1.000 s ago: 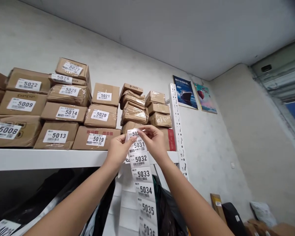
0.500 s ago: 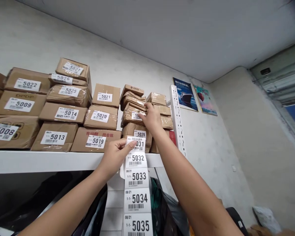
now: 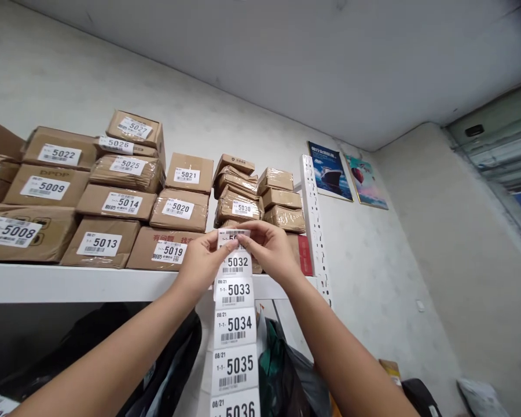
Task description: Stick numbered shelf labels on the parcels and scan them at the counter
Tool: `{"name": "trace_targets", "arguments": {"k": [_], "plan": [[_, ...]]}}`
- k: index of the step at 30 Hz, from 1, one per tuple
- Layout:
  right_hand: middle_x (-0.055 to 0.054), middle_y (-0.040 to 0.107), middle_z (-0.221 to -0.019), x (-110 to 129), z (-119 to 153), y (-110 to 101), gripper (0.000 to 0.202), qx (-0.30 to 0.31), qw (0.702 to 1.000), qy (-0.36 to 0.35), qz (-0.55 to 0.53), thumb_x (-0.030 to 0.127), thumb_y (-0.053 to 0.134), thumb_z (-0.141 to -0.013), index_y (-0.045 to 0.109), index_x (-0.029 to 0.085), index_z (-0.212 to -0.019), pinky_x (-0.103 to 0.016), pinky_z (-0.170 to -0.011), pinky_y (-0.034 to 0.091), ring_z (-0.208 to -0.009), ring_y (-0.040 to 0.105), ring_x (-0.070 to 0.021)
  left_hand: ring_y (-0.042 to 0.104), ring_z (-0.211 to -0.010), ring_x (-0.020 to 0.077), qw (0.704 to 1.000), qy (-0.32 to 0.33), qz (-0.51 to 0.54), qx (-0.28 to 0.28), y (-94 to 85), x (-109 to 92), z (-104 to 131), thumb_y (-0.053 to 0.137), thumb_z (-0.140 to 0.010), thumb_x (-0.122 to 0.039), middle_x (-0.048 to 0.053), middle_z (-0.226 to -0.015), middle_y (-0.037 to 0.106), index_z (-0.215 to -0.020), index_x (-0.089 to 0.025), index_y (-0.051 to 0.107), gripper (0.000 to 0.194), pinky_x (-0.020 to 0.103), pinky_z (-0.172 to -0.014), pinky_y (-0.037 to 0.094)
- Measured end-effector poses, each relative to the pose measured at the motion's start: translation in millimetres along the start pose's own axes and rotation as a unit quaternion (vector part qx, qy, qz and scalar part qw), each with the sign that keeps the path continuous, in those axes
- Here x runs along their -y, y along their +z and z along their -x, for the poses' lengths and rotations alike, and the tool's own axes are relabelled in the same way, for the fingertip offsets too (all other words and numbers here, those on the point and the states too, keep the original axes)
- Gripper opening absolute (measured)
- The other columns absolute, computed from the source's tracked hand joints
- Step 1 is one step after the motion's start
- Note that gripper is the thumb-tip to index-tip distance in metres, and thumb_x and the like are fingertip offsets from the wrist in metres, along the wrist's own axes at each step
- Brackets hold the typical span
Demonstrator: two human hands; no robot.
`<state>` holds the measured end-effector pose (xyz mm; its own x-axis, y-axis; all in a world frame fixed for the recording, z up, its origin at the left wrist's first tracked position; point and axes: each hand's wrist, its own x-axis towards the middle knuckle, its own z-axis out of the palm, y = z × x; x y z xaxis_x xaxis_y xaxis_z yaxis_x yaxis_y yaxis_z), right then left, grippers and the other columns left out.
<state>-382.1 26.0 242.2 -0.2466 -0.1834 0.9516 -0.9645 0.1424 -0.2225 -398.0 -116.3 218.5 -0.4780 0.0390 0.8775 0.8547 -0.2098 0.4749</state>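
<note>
A long white strip of numbered barcode labels (image 3: 234, 324) hangs down in front of the shelf, with 5032 to 5036 readable. My left hand (image 3: 198, 259) pinches its top end from the left, thumb on the front. From the right, my right hand (image 3: 271, 250) has thumb and fingers closed on the top label, whose number is partly covered. Just above the hands sits a taped carton (image 3: 226, 200) bearing label 5030. The carton under it is mostly hidden behind my fingers. To the left of my left hand stands the carton labelled 5019 (image 3: 141, 248).
Stacked, labelled cartons (image 3: 99, 243) line the white shelf (image 3: 91, 284). Unlabelled cartons (image 3: 282, 198) stand at its right end, beside a perforated white post (image 3: 311, 214). Dark bags (image 3: 282, 370) fill the space below. Two posters (image 3: 330, 171) hang on the wall.
My right hand has come down from the 5030 carton to the top of the label strip, uncovering that carton's label. My left hand still holds the strip, slightly higher in view.
</note>
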Motion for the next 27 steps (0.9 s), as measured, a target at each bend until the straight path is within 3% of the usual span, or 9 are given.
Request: {"name": "trace_targets", "arguments": {"k": [2,7,12,15,18,22,25,27], "plan": [[-0.002,0.068,-0.077,-4.6,-0.4,2.8,0.013,-0.037,0.999,-0.001,0.005,0.030,0.068,-0.073,0.063,0.022,-0.082,-0.032,-0.065,0.051,-0.071,0.062,-0.0159,0.061,-0.069,0.0170,0.999,-0.014,0.013,-0.032,7.2,4.1,-1.8,0.072,-0.067,-0.042,0.005,-0.078,0.070,-0.089,-0.016,0.070,0.034,0.027,-0.062,0.046],[-0.002,0.066,-0.082,-7.4,-4.3,8.0,0.007,-0.131,0.982,-0.073,0.117,0.029,0.063,-0.079,0.064,0.023,-0.082,-0.033,-0.069,0.050,-0.073,0.062,-0.0155,0.055,-0.060,0.0137,0.989,0.040,-0.078,-0.117,14.0,13.9,-8.7,0.064,-0.072,-0.053,0.002,-0.067,0.066,-0.077,-0.016,0.067,0.037,0.024,-0.054,0.041],[-0.003,0.067,-0.079,-3.2,-19.2,10.0,0.004,-0.163,0.978,-0.088,0.096,0.024,0.065,-0.077,0.066,0.021,-0.075,-0.033,-0.071,0.051,-0.075,0.062,-0.0161,0.061,-0.063,0.0165,0.997,-0.024,0.033,-0.068,12.2,9.5,-15.2,0.073,-0.064,-0.049,0.003,-0.071,0.069,-0.086,-0.017,0.067,0.039,0.027,-0.058,0.048],[-0.003,0.067,-0.076,-2.8,-51.2,5.8,0.004,-0.176,0.977,-0.097,0.073,0.022,0.065,-0.076,0.065,0.020,-0.073,-0.031,-0.066,0.051,-0.070,0.061,-0.0153,0.059,-0.059,0.0154,0.999,-0.014,-0.023,-0.046,7.9,3.8,-17.9,0.071,-0.065,-0.050,0.003,-0.069,0.068,-0.080,-0.017,0.067,0.036,0.026,-0.054,0.045],[-0.003,0.066,-0.076,-7.9,-100.9,-3.0,0.006,-0.238,0.961,-0.106,0.092,0.024,0.061,-0.079,0.062,0.018,-0.078,-0.030,-0.064,0.051,-0.069,0.061,-0.0153,0.056,-0.055,0.0137,0.996,-0.017,-0.088,-0.013,2.9,-1.5,-16.9,0.071,-0.065,-0.045,0.002,-0.063,0.065,-0.068,-0.016,0.065,0.030,0.024,-0.049,0.040],[-0.002,0.064,-0.074,-18.8,-154.0,-10.6,0.005,-0.239,0.936,-0.061,0.253,0.020,0.063,-0.077,0.060,0.019,-0.074,-0.035,-0.075,0.049,-0.073,0.061,-0.0182,0.050,-0.053,0.0116,0.996,-0.010,-0.086,-0.002,-3.3,-4.8,-12.5,0.069,-0.065,-0.046,0.000,-0.059,0.060,-0.061,-0.016,0.061,0.031,0.023,-0.049,0.036],[-0.007,0.063,-0.084,-21.8,-163.2,-7.6,0.007,-0.206,0.894,-0.069,0.392,0.019,0.063,-0.077,0.061,0.019,-0.084,-0.040,-0.081,0.047,-0.083,0.059,-0.0235,0.046,-0.052,0.0102,0.995,0.004,-0.097,-0.011,-8.7,-4.1,-11.3,0.068,-0.066,-0.047,-0.003,-0.055,0.054,-0.057,-0.016,0.057,0.034,0.022,-0.049,0.033],[-0.014,0.060,-0.100,-20.5,-161.4,-4.8,0.029,-0.214,0.872,-0.078,0.433,0.019,0.065,-0.075,0.057,0.018,-0.103,-0.043,-0.079,0.047,-0.088,0.059,-0.0275,0.044,-0.052,0.0098,0.994,0.014,-0.104,-0.015,-12.5,-3.2,-11.6,0.067,-0.067,-0.047,-0.003,-0.054,0.051,-0.057,-0.016,0.056,0.035,0.022,-0.049,0.032]]}}
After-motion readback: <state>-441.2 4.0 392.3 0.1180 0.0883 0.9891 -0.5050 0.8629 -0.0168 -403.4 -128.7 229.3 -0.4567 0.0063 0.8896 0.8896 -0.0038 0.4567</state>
